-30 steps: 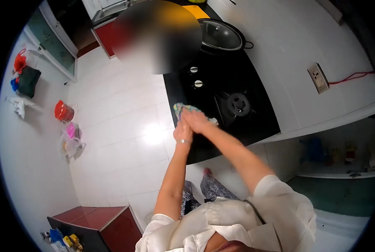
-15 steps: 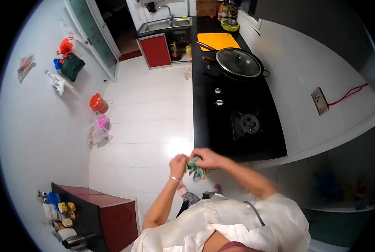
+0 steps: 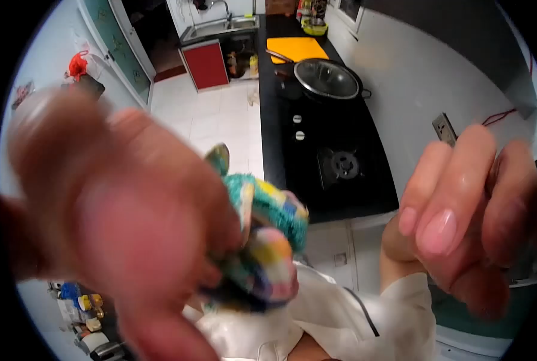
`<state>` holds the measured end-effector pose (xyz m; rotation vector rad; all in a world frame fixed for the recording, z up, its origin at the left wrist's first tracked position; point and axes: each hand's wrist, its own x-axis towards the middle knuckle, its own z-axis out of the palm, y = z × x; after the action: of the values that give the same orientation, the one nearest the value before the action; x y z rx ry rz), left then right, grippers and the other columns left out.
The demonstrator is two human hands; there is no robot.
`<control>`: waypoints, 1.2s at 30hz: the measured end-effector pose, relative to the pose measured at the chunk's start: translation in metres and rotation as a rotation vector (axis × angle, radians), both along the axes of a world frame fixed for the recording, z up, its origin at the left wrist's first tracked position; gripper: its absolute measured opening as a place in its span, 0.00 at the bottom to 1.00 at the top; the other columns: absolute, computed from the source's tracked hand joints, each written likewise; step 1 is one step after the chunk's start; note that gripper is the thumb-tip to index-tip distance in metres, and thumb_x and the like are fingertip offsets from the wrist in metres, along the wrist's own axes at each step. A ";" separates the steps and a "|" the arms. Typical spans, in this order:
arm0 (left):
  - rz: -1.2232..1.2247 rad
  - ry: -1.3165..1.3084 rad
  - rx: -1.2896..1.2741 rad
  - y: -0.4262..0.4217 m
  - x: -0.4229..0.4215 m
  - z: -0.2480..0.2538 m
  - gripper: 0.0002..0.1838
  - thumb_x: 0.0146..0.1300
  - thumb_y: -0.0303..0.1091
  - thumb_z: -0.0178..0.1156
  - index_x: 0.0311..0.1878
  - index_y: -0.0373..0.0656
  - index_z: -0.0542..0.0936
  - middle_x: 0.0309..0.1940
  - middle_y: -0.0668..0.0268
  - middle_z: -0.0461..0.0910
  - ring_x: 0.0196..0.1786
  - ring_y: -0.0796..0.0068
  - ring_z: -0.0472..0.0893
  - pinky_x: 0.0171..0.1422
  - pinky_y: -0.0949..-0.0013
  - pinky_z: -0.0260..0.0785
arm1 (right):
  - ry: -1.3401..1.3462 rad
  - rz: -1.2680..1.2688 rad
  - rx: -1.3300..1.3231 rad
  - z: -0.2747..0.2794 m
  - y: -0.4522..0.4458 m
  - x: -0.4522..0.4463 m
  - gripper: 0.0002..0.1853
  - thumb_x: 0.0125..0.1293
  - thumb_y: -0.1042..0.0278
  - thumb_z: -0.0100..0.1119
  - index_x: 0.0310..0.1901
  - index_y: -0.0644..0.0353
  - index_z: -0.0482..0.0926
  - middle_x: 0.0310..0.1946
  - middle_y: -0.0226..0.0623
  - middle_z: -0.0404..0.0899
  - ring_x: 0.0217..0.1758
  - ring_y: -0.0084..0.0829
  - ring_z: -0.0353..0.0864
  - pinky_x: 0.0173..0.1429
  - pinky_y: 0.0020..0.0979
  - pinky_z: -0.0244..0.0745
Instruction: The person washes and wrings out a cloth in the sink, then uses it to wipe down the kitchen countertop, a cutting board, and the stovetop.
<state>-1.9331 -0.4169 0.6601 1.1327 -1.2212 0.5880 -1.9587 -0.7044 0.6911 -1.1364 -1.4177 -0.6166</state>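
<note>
My left hand (image 3: 142,210) looms large and blurred close to the camera at the left. A crumpled terry cloth (image 3: 274,240) with teal, yellow, pink and white patches is held in it, bunched on its right side. Part of the cloth is hidden behind the fingers. At the right, also close to the camera, my right hand (image 3: 461,216) is raised with its fingers bent and apart, and nothing shows in it.
A black counter runs ahead with a gas burner (image 3: 344,164), a lidded pan (image 3: 327,78) and a yellow cutting board (image 3: 297,50). The sink (image 3: 220,27) is at the far end. A wall socket (image 3: 443,127) is on the right. Packets and an appliance stand at the lower left.
Both hands have risen from near the counter's edge towards the camera and moved apart. The cloth came up with my left hand; my right hand has let go of it.
</note>
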 end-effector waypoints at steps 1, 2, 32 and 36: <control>0.018 -0.047 0.030 0.005 -0.005 0.006 0.12 0.60 0.22 0.58 0.47 0.32 0.80 0.40 0.55 0.78 0.31 0.70 0.79 0.38 0.70 0.74 | -0.014 0.017 -0.003 0.005 0.006 0.001 0.25 0.64 0.68 0.68 0.63 0.58 0.78 0.58 0.44 0.79 0.45 0.33 0.82 0.45 0.30 0.78; 0.037 -0.074 0.056 0.011 -0.008 0.010 0.12 0.60 0.22 0.59 0.47 0.33 0.80 0.41 0.55 0.79 0.31 0.69 0.79 0.39 0.70 0.74 | -0.021 0.032 -0.013 0.008 0.011 0.003 0.25 0.64 0.68 0.68 0.63 0.58 0.77 0.58 0.44 0.78 0.45 0.33 0.82 0.45 0.30 0.79; 0.738 0.525 0.512 0.222 0.378 -0.190 0.11 0.61 0.26 0.68 0.47 0.38 0.85 0.40 0.60 0.83 0.32 0.73 0.82 0.36 0.71 0.74 | 1.323 0.238 -0.288 -0.331 0.352 0.376 0.35 0.77 0.58 0.57 0.77 0.66 0.57 0.49 0.30 0.75 0.42 0.19 0.75 0.45 0.25 0.76; 0.709 0.850 0.585 0.278 0.472 -0.226 0.12 0.63 0.31 0.69 0.48 0.39 0.86 0.42 0.60 0.84 0.37 0.68 0.84 0.42 0.68 0.77 | 1.535 0.281 -0.353 -0.350 0.400 0.478 0.21 0.81 0.59 0.51 0.62 0.68 0.75 0.45 0.29 0.79 0.46 0.17 0.76 0.52 0.25 0.75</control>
<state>-1.4610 -0.1389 0.4341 2.0622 -0.2085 0.1821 -1.4803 -0.3048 0.3413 -1.1564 -0.2797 0.6906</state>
